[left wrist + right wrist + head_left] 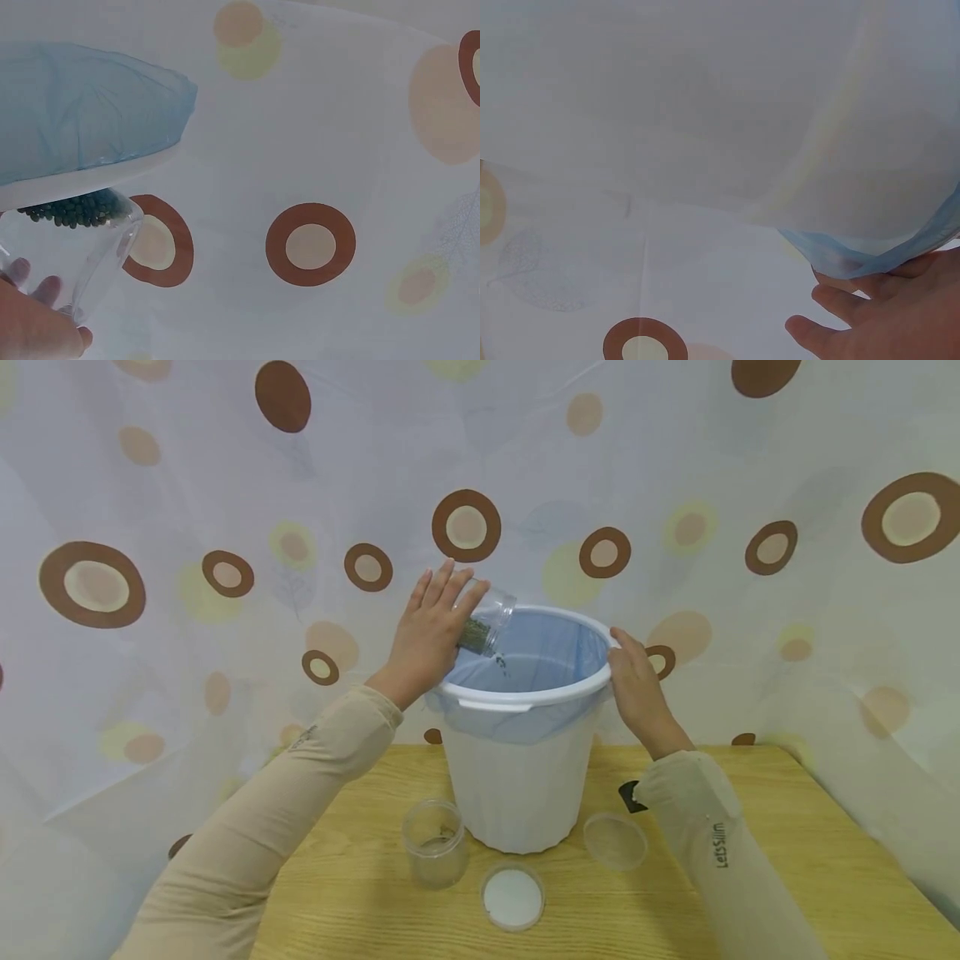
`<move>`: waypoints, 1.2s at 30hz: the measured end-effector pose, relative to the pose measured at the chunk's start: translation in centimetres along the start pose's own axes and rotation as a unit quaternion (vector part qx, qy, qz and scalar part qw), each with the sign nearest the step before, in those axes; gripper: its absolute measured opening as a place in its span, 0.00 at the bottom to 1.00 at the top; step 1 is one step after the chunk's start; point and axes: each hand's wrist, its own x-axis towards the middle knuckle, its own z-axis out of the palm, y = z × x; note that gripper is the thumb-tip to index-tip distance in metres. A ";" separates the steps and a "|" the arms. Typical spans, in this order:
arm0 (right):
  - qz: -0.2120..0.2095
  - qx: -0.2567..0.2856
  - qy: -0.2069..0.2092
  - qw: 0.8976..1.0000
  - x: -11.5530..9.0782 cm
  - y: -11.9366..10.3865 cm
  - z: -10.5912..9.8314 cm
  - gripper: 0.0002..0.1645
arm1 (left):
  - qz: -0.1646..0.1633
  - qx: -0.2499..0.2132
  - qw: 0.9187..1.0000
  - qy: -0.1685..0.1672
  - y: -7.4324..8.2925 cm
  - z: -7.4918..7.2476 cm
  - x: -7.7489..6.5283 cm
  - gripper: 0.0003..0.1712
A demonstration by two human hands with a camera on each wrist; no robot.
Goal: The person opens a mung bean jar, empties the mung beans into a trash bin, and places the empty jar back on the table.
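My left hand (435, 622) grips a clear plastic jar (495, 606) tilted over the left rim of a white bin (517, 785). Small dark green grains (475, 636) lie in the jar, and a few fall from its mouth into the bin. In the left wrist view, the grains (79, 210) are gathered near the jar's mouth. A light blue bag (547, 647) lines the bin and folds over its edge under a white ring. At the bin's right rim, my right hand (637, 685) holds the edge, with its thumb side hidden in the right wrist view.
On the wooden table (337, 902) before the bin stand an open clear jar (435, 852) and a round lid with a white disc (513, 897). A clear lid (615, 842) lies to the right. Behind hangs a dotted curtain (510, 460).
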 end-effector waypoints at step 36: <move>-0.009 -0.006 -0.003 1.000 0.0 0.0 0.0 0.36 | 0.030 0.015 0.999 0.021 0.3 0.1 0.0 0.39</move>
